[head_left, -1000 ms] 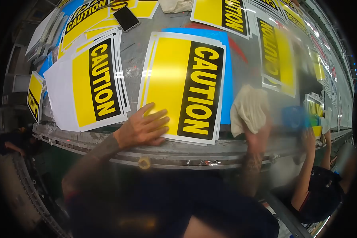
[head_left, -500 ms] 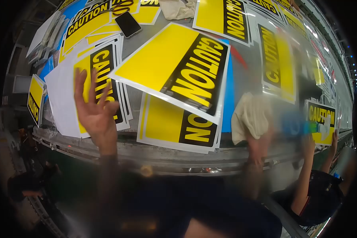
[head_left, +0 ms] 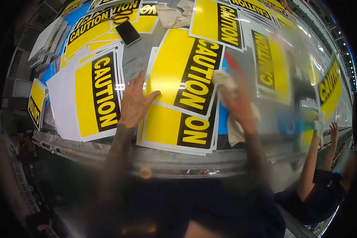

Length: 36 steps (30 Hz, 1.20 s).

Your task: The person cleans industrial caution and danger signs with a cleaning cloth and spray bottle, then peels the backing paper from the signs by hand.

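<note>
A yellow and black caution sign (head_left: pixel 168 55) lies at a slant over another caution sign (head_left: pixel 160 125) near the table's front edge. At the upper sign's left edge, my left hand (head_left: pixel 135 102) rests flat with thumb and fingers spread. My right hand (head_left: pixel 238 107), slightly blurred, is closed on a bunched off-white cloth (head_left: pixel 225 80) at the sign's right edge. More off-white cloth (head_left: pixel 237 133) lies below and behind that wrist. Left of my left hand is a stack of caution signs (head_left: pixel 85 93) with white sheets.
A black phone (head_left: pixel 128 33) and scissors (head_left: pixel 123 16) lie at the back, near a crumpled cloth (head_left: pixel 172 16). More caution signs (head_left: pixel 216 20) cover the far side. At the right, a co-worker's raised hands (head_left: pixel 334 131) are near a tilted caution sign (head_left: pixel 331 89).
The upper sign has come down from a raised tilt onto the sign below. My left hand has moved right to its edge; my right hand has moved up and left with cloth.
</note>
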{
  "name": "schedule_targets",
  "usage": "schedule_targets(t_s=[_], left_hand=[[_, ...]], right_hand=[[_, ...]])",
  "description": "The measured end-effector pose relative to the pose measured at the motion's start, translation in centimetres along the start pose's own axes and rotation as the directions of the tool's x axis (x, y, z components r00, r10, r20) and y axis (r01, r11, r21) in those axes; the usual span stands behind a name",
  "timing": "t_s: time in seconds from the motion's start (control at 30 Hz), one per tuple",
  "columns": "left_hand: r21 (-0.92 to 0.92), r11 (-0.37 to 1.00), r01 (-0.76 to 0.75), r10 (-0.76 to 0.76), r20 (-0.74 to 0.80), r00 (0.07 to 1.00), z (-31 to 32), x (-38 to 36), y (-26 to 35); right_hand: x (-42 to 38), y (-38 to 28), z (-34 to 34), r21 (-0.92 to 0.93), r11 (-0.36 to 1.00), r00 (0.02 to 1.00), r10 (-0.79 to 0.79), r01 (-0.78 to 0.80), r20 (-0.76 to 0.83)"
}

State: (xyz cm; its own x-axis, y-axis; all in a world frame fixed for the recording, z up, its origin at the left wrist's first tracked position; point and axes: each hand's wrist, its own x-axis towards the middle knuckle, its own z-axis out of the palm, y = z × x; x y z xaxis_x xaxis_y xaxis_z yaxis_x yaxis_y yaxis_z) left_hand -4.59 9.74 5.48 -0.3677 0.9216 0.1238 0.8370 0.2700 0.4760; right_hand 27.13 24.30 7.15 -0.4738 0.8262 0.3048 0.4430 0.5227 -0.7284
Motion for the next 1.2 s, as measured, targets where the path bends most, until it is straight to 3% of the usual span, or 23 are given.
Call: schedule_targets(t_s=[0.07,0.1,0.2,0.37,0.4,0.47,0.5,0.6,0.63,0.77,0.87,0.9,0.93,1.0,1.07,1.1,1.2], left_hand=[[-0.207,0.959,0.193,-0.175,0.104,0.979,-1.2,0.3,1.1],[-0.301,0.907,0.295,-0.253,0.169,0.952,-1.5,0.3,1.5],[-0.637,0.684,0.356,-0.335,0.159,0.929,-1.4,-0.3,0.6],[-0.278,0.945,0.174,-0.198,-0.059,0.978,0.1,-2.7,-0.6],[-0.159,0.986,0.049,-0.062,-0.082,0.995,0.0,-3.5,-0.9],[-0.140,0.990,0.031,-0.030,0.007,1.000,-0.5,-4.2,-0.7],[-0.258,0.957,0.135,-0.114,0.094,0.989,-1.2,-3.8,0.1],[-0.358,0.875,0.327,-0.269,0.202,0.942,-2.0,-1.4,-0.7],[-0.391,0.877,0.280,-0.255,0.117,0.960,-1.5,-0.8,-1.4],[-0.409,0.856,0.317,-0.302,0.103,0.948,-1.3,0.5,-2.3],[-0.582,0.735,0.348,-0.335,0.133,0.933,-1.6,-0.4,-1.4],[-0.778,0.540,0.321,-0.291,0.185,0.939,-2.5,-1.0,-0.3],[-0.926,0.217,0.310,-0.279,0.246,0.928,-2.9,-2.0,1.2],[-0.909,-0.378,0.175,-0.192,0.262,0.946,-2.7,-3.8,4.4],[-0.861,-0.463,0.210,-0.128,0.300,0.945,2.5,-5.3,4.3],[-0.817,-0.498,0.290,-0.135,0.404,0.905,3.4,-5.6,5.7],[-0.893,-0.137,0.429,-0.183,0.449,0.875,3.3,-4.7,7.0]], right_hand=[[0.1,1.3,3.6,-0.144,0.970,0.977,-0.184,0.198,0.106],[0.1,0.1,4.0,-0.179,0.976,0.985,-0.100,0.125,0.139],[0.4,1.3,4.0,-0.138,0.981,0.984,-0.121,0.139,0.128],[0.3,1.5,3.7,0.026,0.999,0.999,0.033,-0.034,0.037],[0.3,1.2,3.3,0.079,0.994,0.997,0.077,-0.079,0.027],[0.4,0.7,2.6,0.228,0.944,0.971,0.228,-0.240,0.077],[0.6,0.6,2.5,0.258,0.926,0.961,0.257,-0.275,0.099],[1.0,0.4,2.3,0.299,0.892,0.940,0.307,-0.339,0.150],[0.9,0.9,2.5,0.291,0.897,0.942,0.299,-0.332,0.153],[0.8,1.6,2.7,0.305,0.904,0.953,0.271,-0.301,0.138],[0.7,1.7,2.7,0.297,0.909,0.955,0.261,-0.292,0.140],[0.5,1.8,2.7,0.287,0.916,0.959,0.248,-0.279,0.138],[0.5,1.9,2.7,0.275,0.924,0.962,0.237,-0.268,0.138],[0.4,2.0,2.9,0.227,0.953,0.978,0.183,-0.202,0.099],[0.5,2.0,2.9,0.201,0.959,0.976,0.179,-0.201,0.125],[0.6,1.8,2.9,0.177,0.967,0.978,0.159,-0.182,0.137],[0.6,0.9,2.3,0.146,0.985,0.978,0.067,-0.096,0.196]])
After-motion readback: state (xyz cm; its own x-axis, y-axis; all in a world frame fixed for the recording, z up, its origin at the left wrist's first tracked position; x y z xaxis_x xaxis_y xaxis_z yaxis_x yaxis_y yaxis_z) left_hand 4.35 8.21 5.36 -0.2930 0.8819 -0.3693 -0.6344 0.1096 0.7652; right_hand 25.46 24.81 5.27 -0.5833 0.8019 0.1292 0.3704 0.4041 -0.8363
